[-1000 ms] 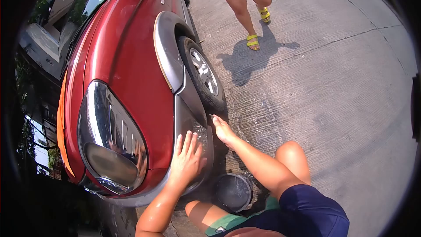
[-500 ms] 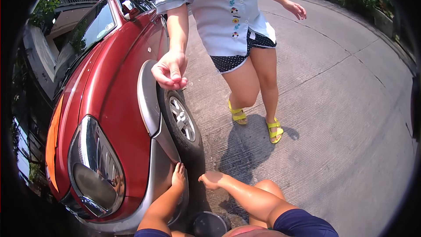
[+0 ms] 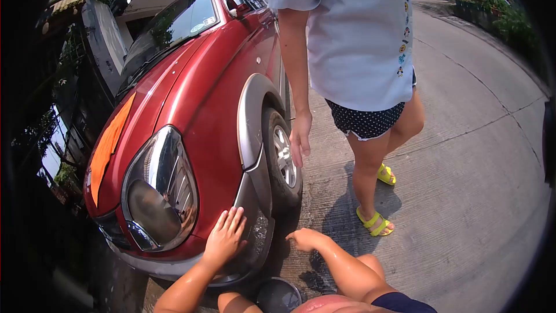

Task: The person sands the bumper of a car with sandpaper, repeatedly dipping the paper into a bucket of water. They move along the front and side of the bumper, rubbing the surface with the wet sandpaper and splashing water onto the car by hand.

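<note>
My left hand point(image 3: 226, 236) lies with its fingers outstretched against the grey front bumper point(image 3: 259, 240) of a red car point(image 3: 217, 110), below and right of its headlight point(image 3: 159, 191). Off the bumper's corner, low over the wet ground, my right hand point(image 3: 304, 239) is apart from the car. Its fingers are curled in, and what they hold, if anything, is hidden. A dark bucket point(image 3: 278, 295) with liquid in it stands between my arms at the bottom of the view. An orange cloth point(image 3: 110, 148) is spread over the front of the hood.
Another person point(image 3: 362, 46) in a light shirt and yellow sandals point(image 3: 376, 223) stands right of the front wheel point(image 3: 282, 156), one arm hanging near it. Concrete pavement point(image 3: 463, 197) extends to the right, with plants point(image 3: 492, 8) along its far edge.
My left hand has moved up and left along the bumper. The other person has turned sideways and lowered the outstretched hand. My view has shifted left, showing more of the car.
</note>
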Available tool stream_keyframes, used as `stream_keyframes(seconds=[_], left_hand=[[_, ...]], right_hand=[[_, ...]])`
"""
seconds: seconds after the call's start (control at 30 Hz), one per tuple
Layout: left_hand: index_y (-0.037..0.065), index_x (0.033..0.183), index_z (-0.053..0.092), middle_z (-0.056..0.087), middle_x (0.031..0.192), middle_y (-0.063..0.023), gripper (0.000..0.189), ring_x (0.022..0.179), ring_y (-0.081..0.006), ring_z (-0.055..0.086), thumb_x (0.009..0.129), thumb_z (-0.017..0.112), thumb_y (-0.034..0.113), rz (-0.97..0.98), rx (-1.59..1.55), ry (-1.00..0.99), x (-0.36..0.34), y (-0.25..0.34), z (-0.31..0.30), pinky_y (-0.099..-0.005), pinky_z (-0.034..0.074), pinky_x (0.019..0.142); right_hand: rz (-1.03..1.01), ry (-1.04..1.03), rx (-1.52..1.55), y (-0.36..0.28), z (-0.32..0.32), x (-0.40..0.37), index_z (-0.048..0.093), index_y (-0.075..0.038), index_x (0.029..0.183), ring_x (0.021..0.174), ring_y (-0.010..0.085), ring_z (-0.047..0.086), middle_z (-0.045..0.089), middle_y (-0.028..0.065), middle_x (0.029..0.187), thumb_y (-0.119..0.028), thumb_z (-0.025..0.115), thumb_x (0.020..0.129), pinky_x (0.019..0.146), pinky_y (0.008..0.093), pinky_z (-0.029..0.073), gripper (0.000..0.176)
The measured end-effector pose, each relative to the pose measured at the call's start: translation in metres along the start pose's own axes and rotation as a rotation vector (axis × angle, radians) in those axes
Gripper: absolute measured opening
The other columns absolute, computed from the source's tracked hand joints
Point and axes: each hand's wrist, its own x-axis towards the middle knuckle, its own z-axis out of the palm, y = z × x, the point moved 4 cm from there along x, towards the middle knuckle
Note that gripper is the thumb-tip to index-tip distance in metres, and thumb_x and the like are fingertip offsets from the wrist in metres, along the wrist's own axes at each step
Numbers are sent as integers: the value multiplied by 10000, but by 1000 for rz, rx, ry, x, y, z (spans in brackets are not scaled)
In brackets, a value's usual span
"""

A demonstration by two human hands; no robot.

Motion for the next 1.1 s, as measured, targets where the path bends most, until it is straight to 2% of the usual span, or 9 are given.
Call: stream_keyframes(seconds=[0.23, 0.3, 0.37, 0.5, 0.57, 0.7, 0.77, 0.93, 1.1], left_hand=[[60, 1305, 697, 577, 1495, -176, 570, 1538, -393, 347, 905, 726, 465, -14, -164, -139, -53, 43, 4, -568, 238, 1273], [51, 1240, 716, 732, 1177, -125, 495, 1292, -349, 600, 916, 741, 424, -47, -408, -97, -29, 55, -20, -564, 374, 1177], [55, 1239, 712, 730, 1193, -112, 478, 1197, -357, 644, 923, 752, 411, 44, -903, -259, -6, 72, -77, -514, 458, 1076], [-2, 1160, 671, 700, 1086, -153, 333, 890, -328, 675, 1022, 680, 301, 1092, -1894, -196, -23, 134, -162, -442, 514, 860], [15, 759, 682, 624, 687, -130, 226, 628, -289, 603, 775, 823, 191, 1052, -2017, -512, -60, 191, -100, -402, 421, 560], [-9, 1108, 678, 697, 1008, -147, 187, 821, -282, 660, 1015, 695, 152, 610, -2721, 305, -21, 166, -148, -419, 506, 799], [-28, 1074, 679, 700, 967, -160, 113, 840, -263, 659, 980, 702, 30, 461, -2860, 366, -20, 164, -161, -414, 506, 807], [-68, 1089, 679, 705, 984, -210, 139, 927, -329, 690, 981, 687, 20, 574, -3302, 94, -20, 185, -164, -435, 552, 829], [-79, 1053, 705, 720, 1032, -269, 132, 941, -378, 714, 976, 708, 28, 754, -3048, 242, -29, 167, -152, -482, 576, 827]], right_hand=[[30, -30, -13, -4, 1, -9, 650, -145, 1430, 1208, 426, 661, 711, 251, 1263, -153, 607, 954, 1061, 498, 516, 478], [34, -30, -23, -5, 2, -9, 651, -146, 1428, 1214, 424, 659, 709, 255, 1265, -164, 610, 963, 1065, 499, 514, 467], [57, -26, -22, 0, 9, -3, 656, -133, 1418, 1218, 413, 663, 712, 239, 1274, -187, 613, 981, 1071, 499, 512, 442], [54, -33, -48, -18, 3, -9, 670, -112, 1397, 1214, 370, 678, 721, 193, 1290, -176, 611, 995, 1050, 480, 540, 411], [39, -14, -18, -22, 3, -14, 677, -110, 1384, 1208, 368, 681, 728, 187, 1277, -178, 619, 991, 1046, 480, 545, 404], [125, -72, -32, -27, -9, -30, 668, -129, 1397, 1216, 376, 669, 726, 197, 1267, -223, 628, 997, 1049, 497, 532, 412], [115, -11, -50, -22, -6, -27, 705, -111, 1343, 1183, 360, 694, 742, 174, 1235, -182, 657, 962, 997, 484, 568, 390], [158, -71, -57, -27, -11, -39, 677, -111, 1385, 1239, 352, 665, 715, 175, 1304, -208, 633, 998, 1043, 477, 546, 401], [161, -101, -98, -30, -2, -44, 668, -116, 1399, 1259, 355, 654, 711, 179, 1314, -235, 613, 1021, 1060, 481, 536, 400]])
